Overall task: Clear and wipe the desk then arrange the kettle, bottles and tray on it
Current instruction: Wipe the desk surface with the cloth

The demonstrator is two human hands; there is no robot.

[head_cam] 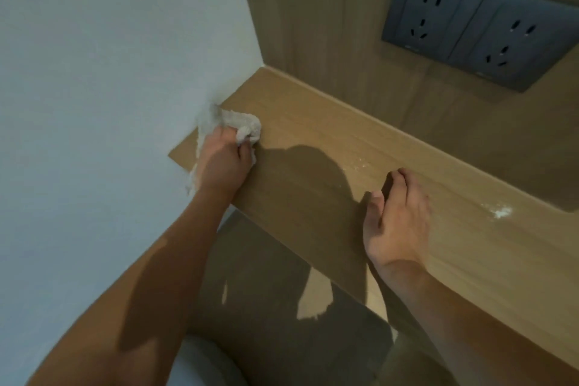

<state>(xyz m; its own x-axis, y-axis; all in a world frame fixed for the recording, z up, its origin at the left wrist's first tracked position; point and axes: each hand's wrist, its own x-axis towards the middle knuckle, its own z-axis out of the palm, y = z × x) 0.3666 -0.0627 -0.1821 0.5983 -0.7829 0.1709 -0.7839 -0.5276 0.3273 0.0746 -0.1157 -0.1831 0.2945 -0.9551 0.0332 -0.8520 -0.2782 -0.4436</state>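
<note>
Head view: cloth (242, 127) bunched in left hand (221, 163) grip on desk (313, 141).

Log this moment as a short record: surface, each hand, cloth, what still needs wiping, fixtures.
surface: wooden desk, set in a corner against a pale wall
left hand: left hand grips a white cloth at the desk's far left end, by the wall
right hand: right hand rests on the desk's front part, fingers straight, holding nothing
residue: white specks to the right of the right hand, fainter ones near its fingertips
fixtures: two dark wall sockets on the wooden back panel
kettle, bottles, tray: not in view
</note>
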